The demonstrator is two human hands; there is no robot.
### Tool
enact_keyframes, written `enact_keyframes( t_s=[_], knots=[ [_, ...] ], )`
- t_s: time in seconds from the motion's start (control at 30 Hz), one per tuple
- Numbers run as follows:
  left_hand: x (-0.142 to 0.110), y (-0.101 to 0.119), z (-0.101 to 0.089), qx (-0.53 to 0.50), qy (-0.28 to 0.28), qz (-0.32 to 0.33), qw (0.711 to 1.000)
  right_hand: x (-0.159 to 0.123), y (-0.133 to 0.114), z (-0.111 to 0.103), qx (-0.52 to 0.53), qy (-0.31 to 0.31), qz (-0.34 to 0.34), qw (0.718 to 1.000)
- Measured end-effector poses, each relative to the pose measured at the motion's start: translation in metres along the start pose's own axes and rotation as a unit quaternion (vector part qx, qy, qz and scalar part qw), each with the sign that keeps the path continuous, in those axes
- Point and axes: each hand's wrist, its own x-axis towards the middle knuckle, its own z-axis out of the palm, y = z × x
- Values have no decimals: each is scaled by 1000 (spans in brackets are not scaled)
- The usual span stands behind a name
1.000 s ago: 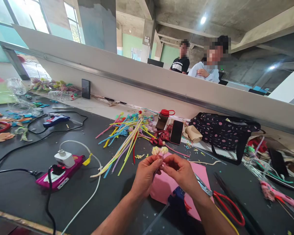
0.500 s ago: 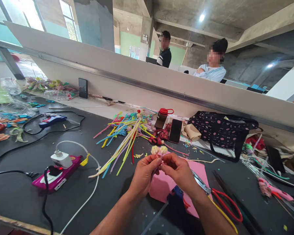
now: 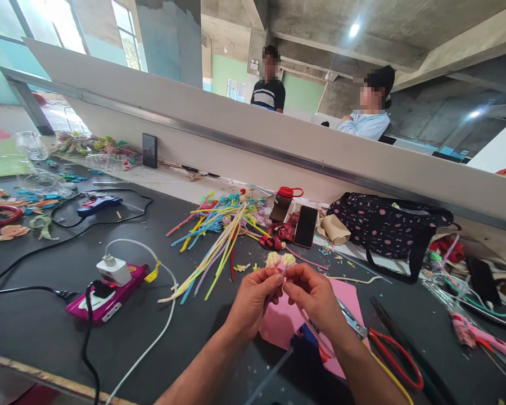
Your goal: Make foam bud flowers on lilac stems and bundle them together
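"While both hands meet above the bench (image 3: pixel 185 349), what do they hold?"

"One fuzzy piece (image 3: pixel 281 265), pale yellow at the top and pink underneath. It sits right between the two sets of fingertips, its tufts (image 3: pixel 273 259) poking out past them on the far side."

"How does each hand grip?"

"The left hand (image 3: pixel 251 298) pinches the pink part narrowly, thumb against forefinger. The right hand (image 3: pixel 310 292) pinches just beside it, also narrow. Whether the fingertips touch each other, I can't tell."

"And below?"

"A pink strand (image 3: pixel 310 324) slants down under the right hand. Beneath that lies a pink sheet (image 3: pixel 278 324), with a blue tool (image 3: pixel 306 343) over it, partly hidden by the right forearm (image 3: pixel 354 349). Red-handled scissors (image 3: pixel 362 331) lie just right of that arm."

"Farther out?"

"Left of the piece and beyond it, coloured stems (image 3: pixel 223 233) fan out in a heap. Straight past the piece are a red-capped bottle (image 3: pixel 281 205) and a phone (image 3: pixel 306 226), then a bag (image 3: pixel 383 230) to the right."

"The left side?"

"A magenta power strip (image 3: pixel 122 296), with a white plug (image 3: pixel 114 271) in it."

"Anyone else?"

"Two people behind the partition (image 3: pixel 236 124): one in a dark striped top (image 3: pixel 268 93), one in light blue (image 3: pixel 365 125)."
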Motion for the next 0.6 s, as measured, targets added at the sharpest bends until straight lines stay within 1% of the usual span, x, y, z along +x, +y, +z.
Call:
enact_keyframes(
  t_s=[0.1,0.2,0.27,0.4,0.6],
  knots=[
    [-1,-1,0,15,-9,6,1000,-1,-6,-1,3,23,-4,1000],
    [-4,-2,1,45,-11,33,998,-4,-11,0,31,23,-18,999],
    [-7,-1,2,80,-5,56,995,-6,-14,0,44,23,-37,998],
    [-13,1,5,155,5,91,984,-6,-14,1,29,41,-62,997],
    [-13,3,5,178,3,81,981,-3,-4,0,82,54,-63,993]
  ],
)
